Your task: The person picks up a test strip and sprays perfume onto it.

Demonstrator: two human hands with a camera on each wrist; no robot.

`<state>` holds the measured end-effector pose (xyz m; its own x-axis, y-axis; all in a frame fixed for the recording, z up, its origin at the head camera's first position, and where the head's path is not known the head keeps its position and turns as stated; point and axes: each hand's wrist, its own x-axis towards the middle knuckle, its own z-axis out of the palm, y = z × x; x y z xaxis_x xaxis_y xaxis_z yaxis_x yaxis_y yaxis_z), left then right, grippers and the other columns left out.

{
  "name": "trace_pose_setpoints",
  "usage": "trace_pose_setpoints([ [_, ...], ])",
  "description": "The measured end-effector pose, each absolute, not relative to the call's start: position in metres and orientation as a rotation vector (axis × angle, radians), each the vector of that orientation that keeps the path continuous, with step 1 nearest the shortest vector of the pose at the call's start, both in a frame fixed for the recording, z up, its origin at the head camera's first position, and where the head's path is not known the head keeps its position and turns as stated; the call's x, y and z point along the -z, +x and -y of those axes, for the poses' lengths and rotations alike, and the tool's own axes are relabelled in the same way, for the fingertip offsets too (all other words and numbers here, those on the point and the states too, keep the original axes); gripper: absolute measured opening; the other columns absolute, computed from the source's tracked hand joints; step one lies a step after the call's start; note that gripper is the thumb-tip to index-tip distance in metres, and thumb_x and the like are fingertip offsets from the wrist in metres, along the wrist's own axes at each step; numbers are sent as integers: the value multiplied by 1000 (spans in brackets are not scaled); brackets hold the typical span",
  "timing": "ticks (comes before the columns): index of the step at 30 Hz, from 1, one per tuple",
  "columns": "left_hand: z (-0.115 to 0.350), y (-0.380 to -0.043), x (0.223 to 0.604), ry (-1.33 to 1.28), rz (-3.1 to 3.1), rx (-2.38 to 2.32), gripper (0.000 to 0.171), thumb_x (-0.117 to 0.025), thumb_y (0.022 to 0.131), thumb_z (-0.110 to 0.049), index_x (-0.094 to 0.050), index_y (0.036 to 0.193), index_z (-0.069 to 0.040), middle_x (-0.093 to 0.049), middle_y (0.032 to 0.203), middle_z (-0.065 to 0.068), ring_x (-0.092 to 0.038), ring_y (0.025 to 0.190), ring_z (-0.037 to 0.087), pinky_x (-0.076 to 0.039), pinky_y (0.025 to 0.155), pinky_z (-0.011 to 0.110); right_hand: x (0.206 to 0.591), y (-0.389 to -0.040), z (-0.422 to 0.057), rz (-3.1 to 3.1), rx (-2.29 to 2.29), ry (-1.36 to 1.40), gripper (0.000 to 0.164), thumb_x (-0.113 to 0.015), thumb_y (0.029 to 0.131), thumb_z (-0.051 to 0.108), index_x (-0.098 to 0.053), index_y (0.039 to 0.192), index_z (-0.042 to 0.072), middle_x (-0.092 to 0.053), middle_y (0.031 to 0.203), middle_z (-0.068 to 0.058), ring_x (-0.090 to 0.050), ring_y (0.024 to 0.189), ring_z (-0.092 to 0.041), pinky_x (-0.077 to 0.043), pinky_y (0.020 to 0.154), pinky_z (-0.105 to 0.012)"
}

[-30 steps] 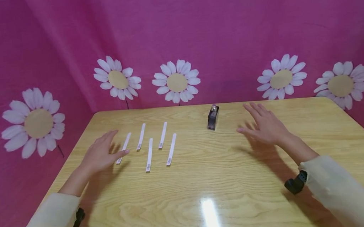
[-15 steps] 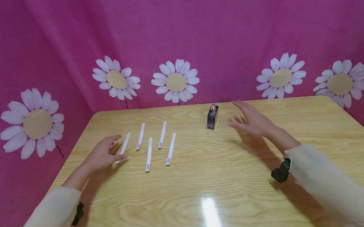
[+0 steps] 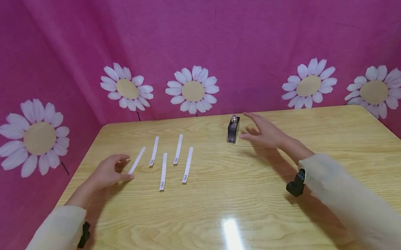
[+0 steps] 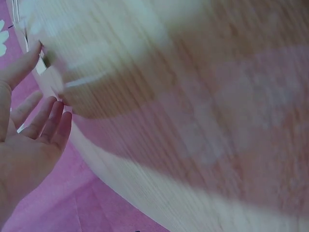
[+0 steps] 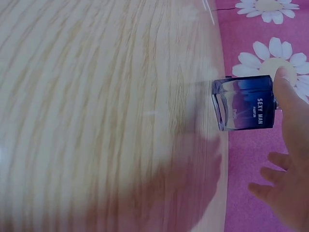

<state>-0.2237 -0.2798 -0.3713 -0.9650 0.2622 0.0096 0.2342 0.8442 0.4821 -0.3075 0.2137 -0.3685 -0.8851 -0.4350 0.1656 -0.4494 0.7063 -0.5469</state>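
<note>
Perfume bottle (image 3: 233,130): upright at the far side of the wood-grain table (image 3: 206,203), right of the paper strips. The glass is dark, with a pale, shiny sprayer at the top; the right wrist view reads "SEXY MAN" on its face.

Right hand (image 3: 266,133): just right of the bottle, thumb and forefinger spread wide towards it. Contact with the glass cannot be confirmed. The other three fingers are seen bent in the right wrist view.

Left hand (image 3: 107,172): at the left of the table, beside the leftmost paper strip (image 3: 137,160). Fingers are bent, with a clear gap between thumb and fingertips. The near end of that strip lies by the thumb and is partly hidden; touch cannot be determined.

Remaining strips: four, white and narrow, lying apart from one another between the left hand and the bottle. Two lie farther off, the far left strip (image 3: 154,151) and the far right strip (image 3: 178,149); two lie nearer, the near left strip (image 3: 163,171) and the near right strip (image 3: 187,165). Each bears small dark print at its near end, too small to read.

Surroundings: magenta cloth (image 3: 249,27) printed with white daisies (image 3: 193,91) stands at the far and left sides.
</note>
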Motion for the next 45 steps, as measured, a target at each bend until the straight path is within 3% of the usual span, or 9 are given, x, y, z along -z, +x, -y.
trace_pose_setpoints([
  [10, 284, -228, 367, 414, -2950, -770, 50, -78, 78, -15, -59, 117, 10, -65, 105, 27, -62, 95, 37, -53, 86, 49, 373, -314, -201, 2895, -1026, 729, 88, -73, 85, 31, -21, 152, 8, -29, 156, -20, -35, 139, -44, -32, 114, -57],
  [18, 287, -234, 366, 384, -2925, -819, 39, -78, 76, -6, -64, 107, 10, -67, 90, 21, -64, 81, 23, -51, 71, 23, 376, -318, -196, 2866, -1243, 697, 87, -76, 83, 21, -24, 151, 7, -33, 151, -27, -37, 137, -46, -37, 111, -57],
  [22, 287, -237, 365, 350, -2882, -841, 39, -78, 75, -5, -63, 107, 12, -67, 89, 20, -60, 80, 14, -48, 65, 17, 375, -320, -194, 2855, -1337, 674, 88, -77, 82, 19, -24, 150, 7, -35, 150, -28, -38, 136, -46, -38, 111, -54],
  [41, 284, -245, 366, 203, -2746, -938, 43, -76, 74, 2, -58, 112, 14, -65, 85, 19, -56, 71, 9, -51, 59, 21, 381, -331, -181, 2832, -1531, 534, 80, -77, 81, 10, -31, 146, 4, -42, 143, -24, -46, 132, -40, -44, 108, -47],
  [45, 283, -247, 366, 222, -2746, -934, 39, -76, 74, 3, -59, 107, 15, -65, 83, 18, -55, 70, 9, -49, 58, 20, 381, -333, -179, 2831, -1524, 497, 77, -76, 81, 8, -33, 145, 2, -43, 142, -25, -47, 130, -40, -45, 107, -46],
])
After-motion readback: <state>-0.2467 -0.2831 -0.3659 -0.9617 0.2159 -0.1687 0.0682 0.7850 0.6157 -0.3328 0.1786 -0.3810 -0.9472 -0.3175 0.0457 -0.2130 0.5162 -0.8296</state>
